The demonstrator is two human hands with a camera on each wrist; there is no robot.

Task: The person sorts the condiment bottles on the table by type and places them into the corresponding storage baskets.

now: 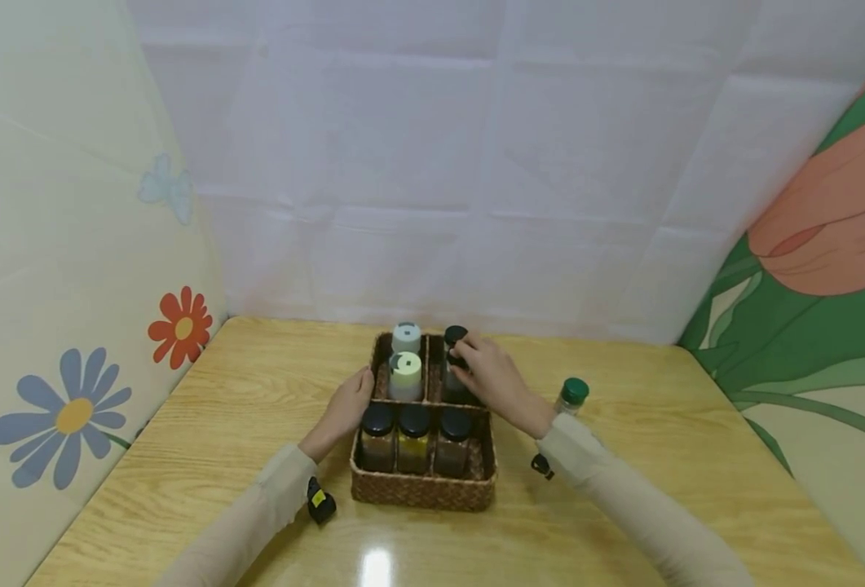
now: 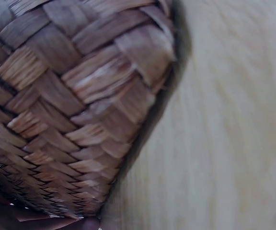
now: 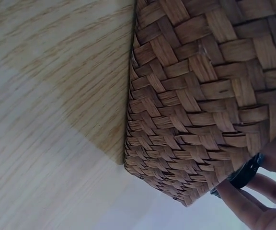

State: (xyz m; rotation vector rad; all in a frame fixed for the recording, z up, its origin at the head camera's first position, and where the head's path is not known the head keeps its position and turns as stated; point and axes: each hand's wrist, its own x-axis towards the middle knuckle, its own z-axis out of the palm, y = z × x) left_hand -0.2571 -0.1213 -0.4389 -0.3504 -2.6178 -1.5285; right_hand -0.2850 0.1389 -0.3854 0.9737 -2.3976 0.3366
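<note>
A brown woven divided basket (image 1: pixel 421 491) stands on the table. My left hand (image 1: pixel 346 408) holds its left side near the rim; in the left wrist view those fingers show only at the bottom edge, by the woven wall. My right hand (image 1: pixel 496 379) reaches into the back right compartment and pinches the black lid of a jar (image 1: pixel 456 381), whose body is partly hidden. Behind it stands another black-lidded jar (image 1: pixel 456 333). In the right wrist view the fingers (image 3: pixel 241 203) and the dark lid (image 3: pixel 246 173) show past the basket's edge.
Two pale-capped bottles, one yellowish (image 1: pixel 406 377) and one whitish (image 1: pixel 406 336), stand in the back left compartment. Black-lidded jars (image 1: pixel 413 440) line the front compartment. A green-capped jar (image 1: pixel 573 393) stands right of the basket, partly behind the right forearm.
</note>
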